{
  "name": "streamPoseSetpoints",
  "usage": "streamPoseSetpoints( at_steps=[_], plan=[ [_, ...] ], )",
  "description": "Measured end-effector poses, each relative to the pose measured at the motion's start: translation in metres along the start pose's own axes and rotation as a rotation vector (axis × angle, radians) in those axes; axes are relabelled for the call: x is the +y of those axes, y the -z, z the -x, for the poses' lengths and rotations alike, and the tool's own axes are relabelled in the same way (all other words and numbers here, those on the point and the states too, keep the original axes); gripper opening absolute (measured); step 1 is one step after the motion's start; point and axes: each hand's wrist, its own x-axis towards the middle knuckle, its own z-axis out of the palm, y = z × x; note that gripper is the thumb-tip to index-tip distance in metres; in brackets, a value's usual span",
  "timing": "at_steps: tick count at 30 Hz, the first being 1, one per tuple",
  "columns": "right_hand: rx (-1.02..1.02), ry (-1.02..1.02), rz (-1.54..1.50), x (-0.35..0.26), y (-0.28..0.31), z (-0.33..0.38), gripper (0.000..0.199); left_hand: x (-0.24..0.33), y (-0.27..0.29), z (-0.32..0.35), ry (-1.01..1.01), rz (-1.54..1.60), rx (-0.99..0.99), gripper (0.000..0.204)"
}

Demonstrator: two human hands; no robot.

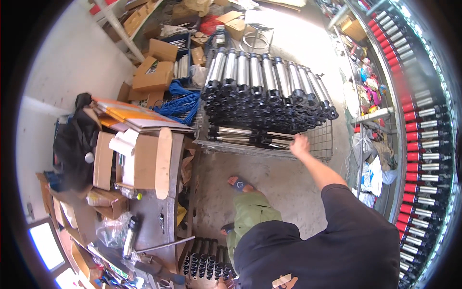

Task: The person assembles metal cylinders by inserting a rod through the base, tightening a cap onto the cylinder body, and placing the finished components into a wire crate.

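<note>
**Head view: right hand reaches a stack of metal tubes**

Head view shows the right hand (300, 144) stretched far out to the wire-mesh cage (320, 139) on the concrete floor (269, 178), its fingers touching the near ends of the lower tubes; whether it grips one I cannot tell. The tubes (262, 86) are shiny steel cylinders with black ribbed caps, laid parallel in tight layers, probably so that they cannot roll and the capped ends face the person. The left hand (222, 284) sits at the bottom edge, just by a second batch of black-capped tubes (207, 262) standing on end; its state is hidden. On the left, a worn table (154, 212) carries open cardboard boxes (130, 161). Blue cord (180, 103) lies coiled beyond them. Red-and-silver cylinders (423, 144) line racks on the right.
</note>
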Motion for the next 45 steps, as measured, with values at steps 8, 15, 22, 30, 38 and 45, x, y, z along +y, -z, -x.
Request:
streamPoseSetpoints(
  at_steps=[8,15,22,30,38,45],
  plan=[
    [-0.288,0.846,-0.362,-0.220,-0.082,0.268,0.041,-0.114,-0.044,-0.069,-0.344,0.390,0.089,0.025],
    [-0.490,1.074,-0.014,-0.318,-0.112,0.444,0.080,-0.148,0.020,-0.181,-0.139,0.436,0.325,0.061],
    [-0.713,0.897,0.197,-0.393,-0.148,0.451,0.042,-0.196,-0.002,-0.366,0.212,0.283,0.265,0.082],
    [-0.467,0.952,0.099,-0.424,-0.186,0.469,0.036,-0.239,-0.067,-0.430,0.142,0.160,0.483,0.022],
    [-0.836,0.965,0.063,-0.397,-0.123,0.443,0.033,-0.263,-0.060,-0.069,0.009,1.593,0.244,0.040],
    [-0.635,1.211,-0.060,-0.344,-0.114,0.382,0.046,-0.201,0.054,0.184,-0.819,1.305,0.246,0.050]
  ],
)
